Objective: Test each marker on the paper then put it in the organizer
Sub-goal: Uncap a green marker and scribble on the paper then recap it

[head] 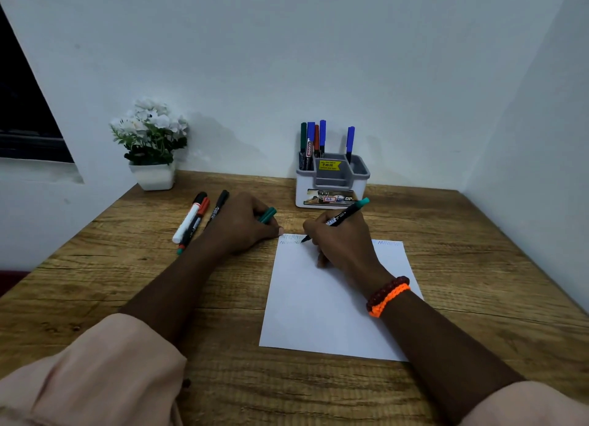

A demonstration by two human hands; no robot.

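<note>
My right hand (342, 240) grips a black marker with a teal end (345, 215), its tip touching the top left of the white paper (322, 307). Faint zigzag marks run along the paper's top edge. My left hand (245, 224) rests on the table at the paper's top left corner and holds the teal cap (267, 215). Three markers (199, 218) lie on the table to the left of my left hand. The grey and white organizer (331, 180) stands against the wall behind the paper with several markers upright in it.
A white pot of white flowers (151, 145) stands at the back left of the wooden table (478, 266). Walls close the table at the back and right. A dark window is at the far left.
</note>
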